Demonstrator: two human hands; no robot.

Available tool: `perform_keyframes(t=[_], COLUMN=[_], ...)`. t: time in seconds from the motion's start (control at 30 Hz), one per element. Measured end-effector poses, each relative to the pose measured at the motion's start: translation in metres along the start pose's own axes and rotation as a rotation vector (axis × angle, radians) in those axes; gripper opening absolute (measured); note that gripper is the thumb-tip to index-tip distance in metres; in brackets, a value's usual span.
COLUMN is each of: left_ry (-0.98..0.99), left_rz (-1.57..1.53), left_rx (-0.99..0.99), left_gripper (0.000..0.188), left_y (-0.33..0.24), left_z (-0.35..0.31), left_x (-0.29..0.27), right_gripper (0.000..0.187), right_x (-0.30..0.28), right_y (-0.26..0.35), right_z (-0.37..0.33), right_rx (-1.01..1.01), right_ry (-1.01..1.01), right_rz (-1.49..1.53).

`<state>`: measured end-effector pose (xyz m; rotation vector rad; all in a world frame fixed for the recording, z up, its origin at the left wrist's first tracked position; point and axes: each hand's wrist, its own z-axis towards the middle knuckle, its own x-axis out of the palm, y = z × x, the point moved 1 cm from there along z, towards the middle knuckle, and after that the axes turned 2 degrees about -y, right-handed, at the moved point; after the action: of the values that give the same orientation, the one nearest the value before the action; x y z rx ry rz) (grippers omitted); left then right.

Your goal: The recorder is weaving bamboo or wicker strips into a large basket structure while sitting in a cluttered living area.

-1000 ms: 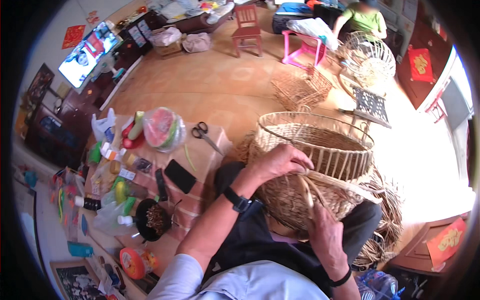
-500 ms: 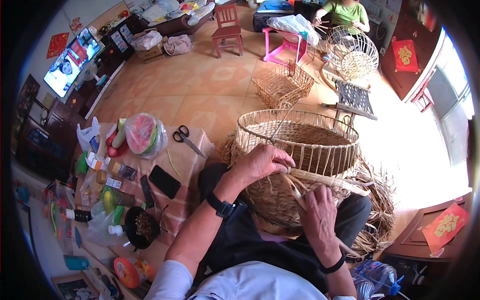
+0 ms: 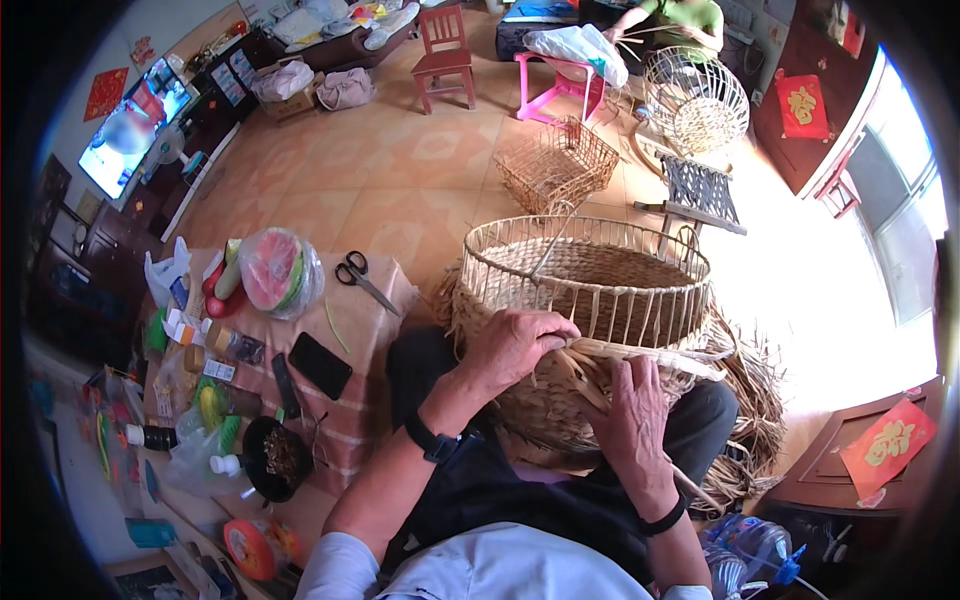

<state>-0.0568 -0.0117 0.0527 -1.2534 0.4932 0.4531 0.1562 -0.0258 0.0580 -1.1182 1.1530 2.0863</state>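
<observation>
I see a half-woven, round tan straw basket (image 3: pixel 585 300) braced on the lap, my left hand (image 3: pixel 515 345) clamped over its near wall while my right hand (image 3: pixel 632 415) pinches loose flat straw strips (image 3: pixel 650 352) there for weaving.

Right hand (image 3: pixel 633 420) slid up the basket (image 3: pixel 590 300); strand (image 3: pixel 650 352) flattened.

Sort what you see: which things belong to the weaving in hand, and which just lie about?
In use: basket, straw strips, left hand, right hand.
Lying about: scissors, phone, black bowl, red chair.
</observation>
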Motion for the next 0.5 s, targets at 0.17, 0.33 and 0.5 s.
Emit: perform_keyframes(t=[0.17,0.33,0.5], left_ry=[-0.012,0.019,-0.095], left_rz=[-0.01,0.356,0.348], left_rx=[0.006,0.269,0.292], left_gripper=[0.023,0.04,0.041], left_y=[0.002,-0.004,-0.004], left_z=[-0.007,-0.022,-0.024], left_x=[0.003,-0.004,0.008], right_gripper=[0.034,0.034,0.053], right_x=[0.003,-0.02,-0.064], right_y=[0.012,0.002,-0.006], right_z=[-0.008,-0.013,-0.008], right_rx=[-0.013,0.257,0.576], right_ry=[0.058,0.417,0.64], right_rz=[0.096,0.441,1.332])
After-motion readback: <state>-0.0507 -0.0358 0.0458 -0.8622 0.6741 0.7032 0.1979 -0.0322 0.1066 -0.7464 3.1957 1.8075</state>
